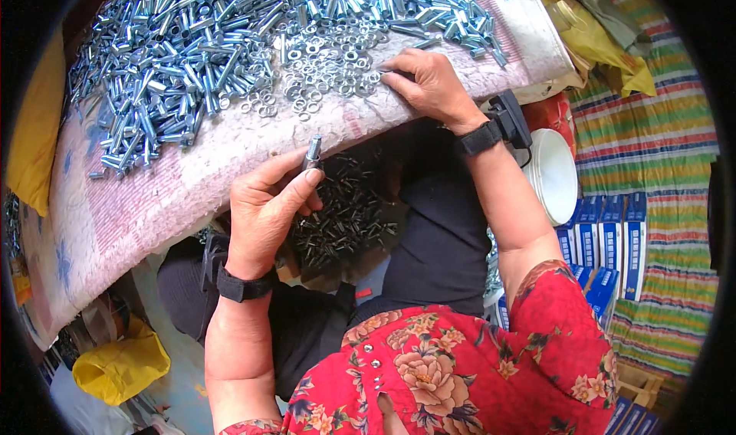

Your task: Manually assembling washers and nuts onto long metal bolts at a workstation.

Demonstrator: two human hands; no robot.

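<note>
My left hand [268, 201] is closed, pinching a metal bolt [313, 153] between thumb and fingers. The bolt stands roughly upright, threaded end up, just off the table's near edge. At the right edge of a patch of small washers [337, 63], the thumb and forefinger of my right hand [431, 86] come together. What they grip, if anything, is too small to make out. Behind and left of the washers spreads a big heap of shiny metal sleeves [184, 52]. Washers and heap lie on a pale, patterned cloth [184, 178] covering the table.
Below the table edge, between my legs, sits a pile of dark bolts [345, 213]. A white bucket [553, 176] and blue-and-white boxes [613, 239] stand at right on a striped sheet [659, 167]. A yellow bag [123, 362] lies at lower left.
</note>
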